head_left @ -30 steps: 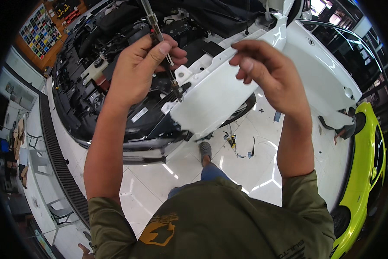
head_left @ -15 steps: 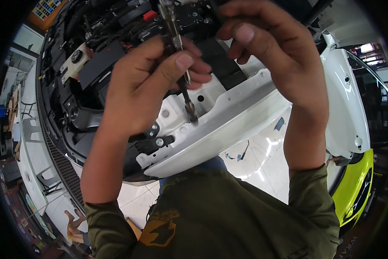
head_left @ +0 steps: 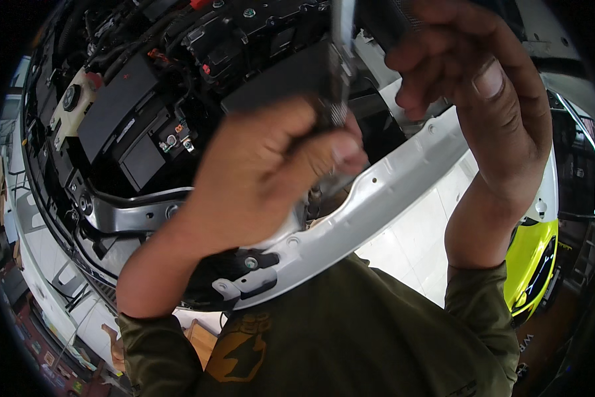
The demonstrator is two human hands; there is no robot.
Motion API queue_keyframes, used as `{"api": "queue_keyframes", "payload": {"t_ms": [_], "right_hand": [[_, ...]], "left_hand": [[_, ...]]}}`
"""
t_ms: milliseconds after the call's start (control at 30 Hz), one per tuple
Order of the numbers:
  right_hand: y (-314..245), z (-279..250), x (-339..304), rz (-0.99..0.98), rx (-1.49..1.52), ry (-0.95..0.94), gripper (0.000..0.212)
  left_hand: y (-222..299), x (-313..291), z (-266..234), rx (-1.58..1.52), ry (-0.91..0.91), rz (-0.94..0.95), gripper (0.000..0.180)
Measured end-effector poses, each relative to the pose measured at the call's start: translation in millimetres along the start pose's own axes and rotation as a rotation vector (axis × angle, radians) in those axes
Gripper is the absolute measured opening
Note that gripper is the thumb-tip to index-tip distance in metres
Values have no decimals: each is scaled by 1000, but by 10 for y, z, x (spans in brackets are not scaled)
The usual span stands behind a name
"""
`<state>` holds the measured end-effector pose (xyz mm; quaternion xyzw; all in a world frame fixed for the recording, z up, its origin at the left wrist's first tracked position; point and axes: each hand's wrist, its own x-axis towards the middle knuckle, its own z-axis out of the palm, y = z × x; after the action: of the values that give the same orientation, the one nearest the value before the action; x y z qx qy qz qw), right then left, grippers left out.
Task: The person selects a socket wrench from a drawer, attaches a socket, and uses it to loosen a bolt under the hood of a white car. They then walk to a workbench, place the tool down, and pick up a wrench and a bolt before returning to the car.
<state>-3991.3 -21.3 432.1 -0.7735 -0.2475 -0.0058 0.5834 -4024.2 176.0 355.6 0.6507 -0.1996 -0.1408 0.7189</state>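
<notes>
My left hand [head_left: 257, 172] is closed around a slim metal hand tool [head_left: 341, 59] with a knurled shank, held roughly upright over the engine bay. Motion smears both, and the fingers hide the tool's lower part. To the right, my raised right hand [head_left: 489, 99] has its fingers curled in. A dark, textured piece [head_left: 395, 14] shows beside its fingertips, mostly cut off or hidden; what it is I cannot make out. Below both hands runs the white painted body edge [head_left: 370, 215] of a car, with bolts and a black bracket [head_left: 251, 263] at its near left end.
Black covers and hoses fill the engine bay, with a cream reservoir [head_left: 69, 112] at its left side. A bright yellow-green car [head_left: 530, 264] stands at the right. White floor tiles [head_left: 410, 245] show beyond the body edge. A white table [head_left: 52, 311] is at far left.
The view has shifted closer over the engine bay. My left hand and the metal tool have moved right in the picture; the tool's lower end is now hidden. My right hand has also shifted right.
</notes>
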Motion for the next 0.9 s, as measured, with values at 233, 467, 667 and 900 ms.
{"api": "queue_keyframes", "payload": {"t_ms": [233, 467, 667, 900], "right_hand": [[335, 14, 339, -127, 33, 59, 65], [514, -331, 164, -178, 140, -64, 61], [600, -458, 61, -192, 217, -121, 57], [756, -433, -14, -196, 281, -170, 53]], "left_hand": [[-422, 83, 62, 88, -214, -159, 15], [-573, 181, 87, 153, -375, -133, 17], [-681, 67, 149, 185, -233, -12, 20], [-713, 55, 179, 325, -467, -219, 24]]}}
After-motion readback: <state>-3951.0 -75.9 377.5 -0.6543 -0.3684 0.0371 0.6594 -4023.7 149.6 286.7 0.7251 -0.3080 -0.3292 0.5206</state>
